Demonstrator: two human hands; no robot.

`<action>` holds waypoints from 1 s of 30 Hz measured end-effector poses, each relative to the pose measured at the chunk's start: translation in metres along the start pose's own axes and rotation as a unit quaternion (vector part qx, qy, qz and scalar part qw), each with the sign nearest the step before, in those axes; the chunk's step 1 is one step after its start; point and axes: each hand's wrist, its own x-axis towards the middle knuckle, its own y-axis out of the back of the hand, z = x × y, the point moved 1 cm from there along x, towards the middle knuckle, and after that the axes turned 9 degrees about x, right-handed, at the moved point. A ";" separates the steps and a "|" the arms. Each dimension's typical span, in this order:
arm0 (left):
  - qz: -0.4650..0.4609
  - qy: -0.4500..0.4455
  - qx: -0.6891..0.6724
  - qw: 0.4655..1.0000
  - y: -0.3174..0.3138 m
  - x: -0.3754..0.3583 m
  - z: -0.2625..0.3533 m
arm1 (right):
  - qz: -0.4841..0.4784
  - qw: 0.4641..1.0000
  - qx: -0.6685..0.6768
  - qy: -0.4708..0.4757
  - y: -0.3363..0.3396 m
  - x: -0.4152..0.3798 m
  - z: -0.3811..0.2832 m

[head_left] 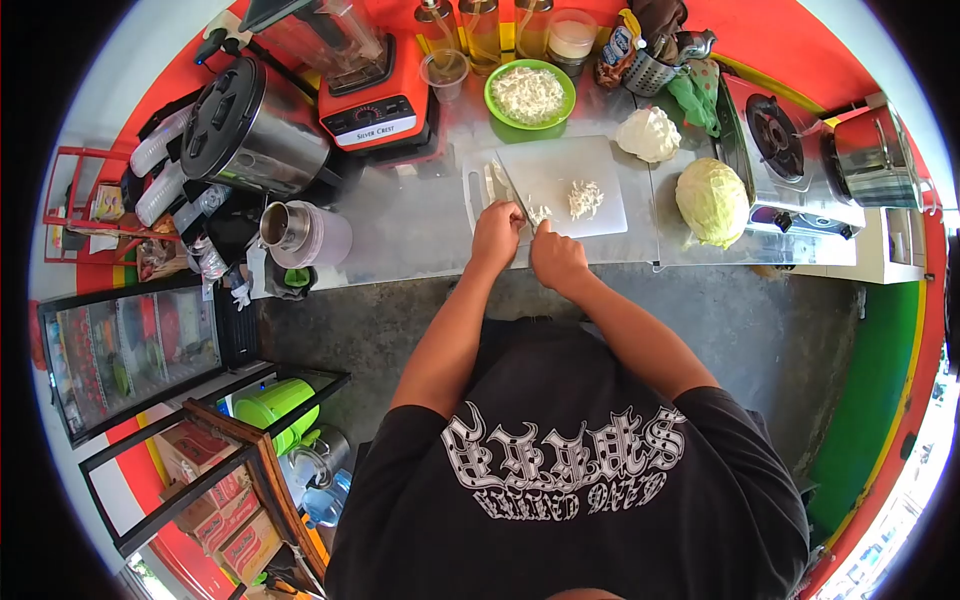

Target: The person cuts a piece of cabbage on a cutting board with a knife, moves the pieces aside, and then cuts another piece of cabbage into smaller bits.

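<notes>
A knife [513, 186] lies across the left part of a white cutting board [605, 165], its blade pointing away from me. My right hand [558, 255] is closed at the knife's near end. Just left of the blade, my left hand [498, 232] is closed over pale cabbage strips [499, 174]; its fingertips are partly hidden. Shredded cabbage [586, 199] forms a small pile on the board, with more bits beside the blade. Behind the board, a green bowl [570, 97] holds white shreds. A whole cabbage [712, 203] and a paler piece [648, 135] sit to the right.
A red blender [375, 110], a large lidded pot [250, 130] and a pinkish jug [325, 238] stand on the left. Bottles [480, 35] and a clear cup [446, 76] are at the back. To the right are a gas stove [775, 135] and a steel pot [875, 160].
</notes>
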 end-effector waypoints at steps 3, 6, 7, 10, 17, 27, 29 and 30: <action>-0.015 0.005 0.030 0.999 0.002 0.001 0.004 | 0.001 1.000 -0.008 0.020 0.006 -0.002 0.007; -0.031 0.025 0.028 0.999 0.001 0.001 0.011 | -0.007 0.999 -0.012 0.029 0.011 -0.009 0.017; -0.021 0.030 0.024 0.999 0.001 0.002 0.012 | 0.008 1.000 0.009 0.017 0.009 -0.008 0.025; -0.012 0.015 0.013 1.000 -0.007 0.004 0.015 | 0.037 0.999 0.030 -0.003 0.015 -0.008 0.050; -0.012 -0.027 -0.004 1.000 -0.020 0.017 0.024 | 0.057 0.997 0.043 -0.016 0.037 -0.015 0.067; -0.004 -0.014 0.035 0.999 -0.029 0.017 0.023 | -0.003 1.000 0.010 0.023 0.032 -0.016 0.036; -0.008 -0.012 0.053 0.999 -0.028 0.016 0.024 | -0.013 1.000 -0.002 0.024 0.037 -0.017 0.033; -0.008 -0.010 0.070 0.997 -0.027 0.016 0.025 | -0.014 1.000 -0.001 0.021 0.039 -0.018 0.031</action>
